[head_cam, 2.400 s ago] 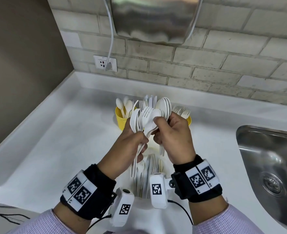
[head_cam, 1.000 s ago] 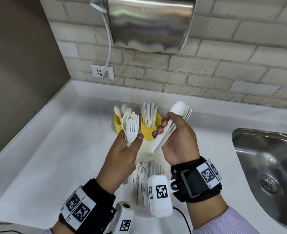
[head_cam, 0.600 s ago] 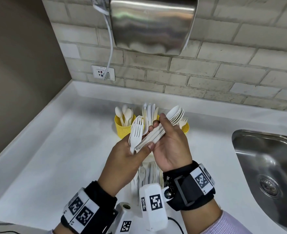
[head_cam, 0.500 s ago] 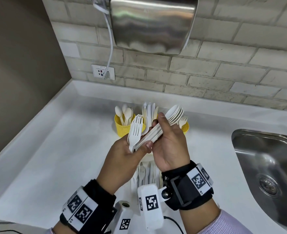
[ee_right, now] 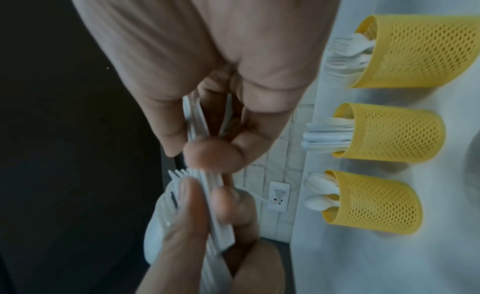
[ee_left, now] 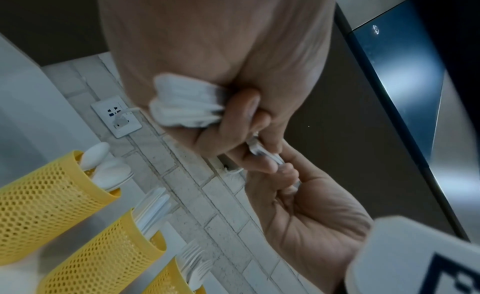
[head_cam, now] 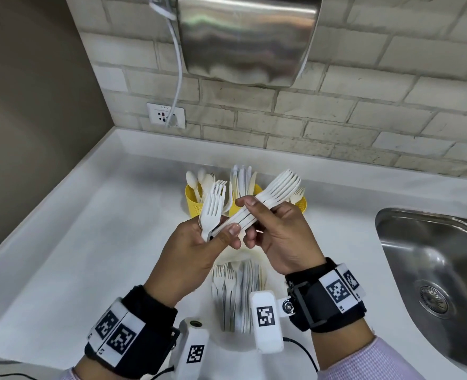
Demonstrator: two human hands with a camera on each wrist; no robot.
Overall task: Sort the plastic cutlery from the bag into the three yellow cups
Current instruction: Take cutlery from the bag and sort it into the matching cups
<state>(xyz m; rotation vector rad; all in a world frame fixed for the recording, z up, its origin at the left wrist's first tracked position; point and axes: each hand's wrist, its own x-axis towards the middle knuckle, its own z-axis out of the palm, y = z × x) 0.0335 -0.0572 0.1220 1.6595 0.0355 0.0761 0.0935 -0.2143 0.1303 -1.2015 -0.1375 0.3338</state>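
My left hand [head_cam: 215,234] grips a few white forks [head_cam: 213,207] by the handles, tines up. My right hand [head_cam: 268,220] pinches a stack of white cutlery [head_cam: 279,187] that slants up to the right in front of the cups. My left thumb presses on the stack's lower end. Three yellow mesh cups stand in a row behind: the left cup [head_cam: 192,201] holds spoons, the middle cup [ee_right: 389,132] knives, the right cup [head_cam: 302,204] forks. The bag [head_cam: 237,294] with more cutlery lies on the counter below my hands.
A steel sink [head_cam: 432,259] is sunk into the white counter [head_cam: 103,242] at the right. A steel hand dryer [head_cam: 248,37] hangs on the brick wall above the cups, its cord running to a socket [head_cam: 166,116]. A brown wall closes the left side.
My right hand has brought its stack down and left to meet the left hand. The left thumb now touches the stack's end, and the stack has turned edge-on.
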